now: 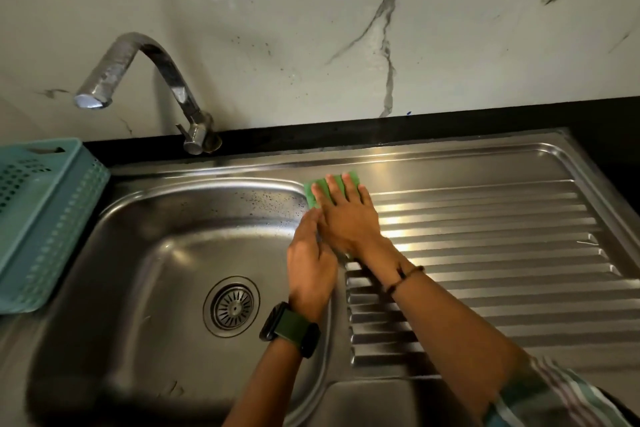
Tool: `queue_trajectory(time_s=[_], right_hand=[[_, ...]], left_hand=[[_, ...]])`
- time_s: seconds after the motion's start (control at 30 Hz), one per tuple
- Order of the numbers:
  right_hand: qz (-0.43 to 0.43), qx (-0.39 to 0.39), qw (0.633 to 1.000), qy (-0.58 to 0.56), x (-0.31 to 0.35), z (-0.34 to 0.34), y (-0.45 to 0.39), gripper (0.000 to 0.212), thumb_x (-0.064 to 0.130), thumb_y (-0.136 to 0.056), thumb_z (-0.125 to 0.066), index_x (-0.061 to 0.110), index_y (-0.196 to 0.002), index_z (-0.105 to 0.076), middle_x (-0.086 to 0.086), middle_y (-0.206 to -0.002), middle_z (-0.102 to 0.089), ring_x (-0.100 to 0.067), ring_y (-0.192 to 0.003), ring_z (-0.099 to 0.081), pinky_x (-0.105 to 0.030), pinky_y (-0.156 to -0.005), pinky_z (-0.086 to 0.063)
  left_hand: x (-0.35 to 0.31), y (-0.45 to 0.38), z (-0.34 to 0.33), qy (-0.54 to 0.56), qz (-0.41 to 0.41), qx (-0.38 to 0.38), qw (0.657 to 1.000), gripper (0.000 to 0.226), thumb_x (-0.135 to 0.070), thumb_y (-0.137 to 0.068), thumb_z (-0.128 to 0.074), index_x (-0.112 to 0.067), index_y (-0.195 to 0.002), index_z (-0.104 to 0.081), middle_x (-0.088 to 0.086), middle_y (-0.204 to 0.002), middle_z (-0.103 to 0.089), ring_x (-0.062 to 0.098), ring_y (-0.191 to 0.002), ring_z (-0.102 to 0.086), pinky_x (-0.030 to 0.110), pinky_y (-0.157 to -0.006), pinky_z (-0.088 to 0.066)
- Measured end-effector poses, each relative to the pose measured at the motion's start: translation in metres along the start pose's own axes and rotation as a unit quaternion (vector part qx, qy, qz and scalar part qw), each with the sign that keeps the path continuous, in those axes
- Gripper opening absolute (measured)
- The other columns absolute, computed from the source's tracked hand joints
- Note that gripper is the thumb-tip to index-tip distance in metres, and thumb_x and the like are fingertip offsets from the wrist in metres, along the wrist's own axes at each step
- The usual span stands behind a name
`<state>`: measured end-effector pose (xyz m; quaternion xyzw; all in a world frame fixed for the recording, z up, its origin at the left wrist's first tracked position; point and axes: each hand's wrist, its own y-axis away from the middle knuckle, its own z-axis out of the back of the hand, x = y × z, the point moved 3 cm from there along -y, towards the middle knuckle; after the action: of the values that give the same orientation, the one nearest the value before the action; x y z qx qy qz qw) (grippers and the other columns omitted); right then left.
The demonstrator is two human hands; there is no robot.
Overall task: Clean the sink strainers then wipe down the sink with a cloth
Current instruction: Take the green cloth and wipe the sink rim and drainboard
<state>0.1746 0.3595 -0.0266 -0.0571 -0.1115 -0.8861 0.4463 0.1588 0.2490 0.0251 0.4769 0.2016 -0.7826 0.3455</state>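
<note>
A green cloth point(316, 191) lies flat on the steel strip between the sink basin point(145, 253) and the ribbed drainboard point(485, 253). My right hand point(346, 215) presses flat on the cloth with fingers spread, covering most of it. My left hand point(311, 260), with a dark green watch on the wrist, touches the cloth's near-left edge at the basin rim, fingers together. The round metal strainer point(232, 306) sits in the drain at the bottom of the basin, left of my left wrist.
A curved steel tap point(138, 63) rises behind the basin, spout over its left side. A teal plastic basket point(38, 215) stands at the basin's left edge. A marble-patterned wall point(346, 28) and a black counter strip point(450, 121) run behind.
</note>
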Motion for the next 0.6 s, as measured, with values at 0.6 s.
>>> queue_trajectory(time_s=[0.6], right_hand=[[-0.247, -0.036, 0.968, 0.015, -0.232, 0.037, 0.078, 0.049, 0.039, -0.097, -0.015, 0.037, -0.146, -0.007, 0.006, -0.158, -0.003, -0.02, -0.145, 0.0, -0.058, -0.112, 0.003]], left_hand=[[0.006, 0.002, -0.078, -0.155, -0.085, 0.108, 0.978, 0.047, -0.01, -0.094, -0.036, -0.008, -0.14, -0.029, 0.009, -0.152, -0.025, 0.02, -0.143, -0.017, 0.037, -0.118, -0.015]])
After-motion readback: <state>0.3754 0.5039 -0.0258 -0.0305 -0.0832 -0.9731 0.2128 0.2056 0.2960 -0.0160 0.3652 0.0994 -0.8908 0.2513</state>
